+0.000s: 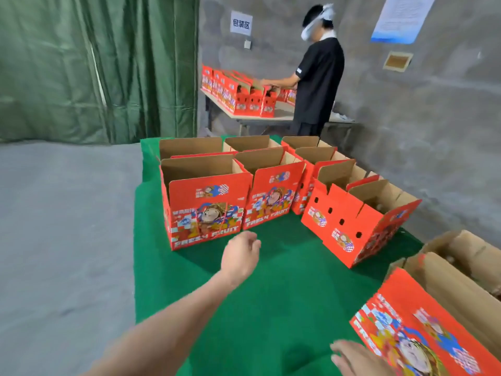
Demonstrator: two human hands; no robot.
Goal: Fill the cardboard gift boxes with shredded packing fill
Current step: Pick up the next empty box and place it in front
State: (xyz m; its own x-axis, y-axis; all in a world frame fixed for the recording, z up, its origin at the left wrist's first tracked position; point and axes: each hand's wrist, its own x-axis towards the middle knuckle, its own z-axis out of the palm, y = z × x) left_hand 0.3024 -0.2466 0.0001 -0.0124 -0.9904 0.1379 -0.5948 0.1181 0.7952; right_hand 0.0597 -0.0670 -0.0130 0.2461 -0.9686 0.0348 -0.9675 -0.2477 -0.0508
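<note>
Several open red "FRESH FRUIT" gift boxes stand on a green mat point(271, 294). The nearest upright one point(206, 210) is front left, another point(273, 202) beside it, and one turned at an angle point(355, 218) to the right. My left hand point(240, 256) reaches over the mat just below the front-left box, fingers loosely curled, holding nothing. My right hand point(355, 359) lies at the bottom edge, fingers extended, touching the side of a near red box point(423, 329). No shredded fill is visible from here.
Grey concrete floor point(67, 240) lies left of the mat. A green curtain point(95, 69) hangs at back left. Another person point(317, 77) in black stands at a far table point(271, 116) with more red boxes. A grey wall runs along the right.
</note>
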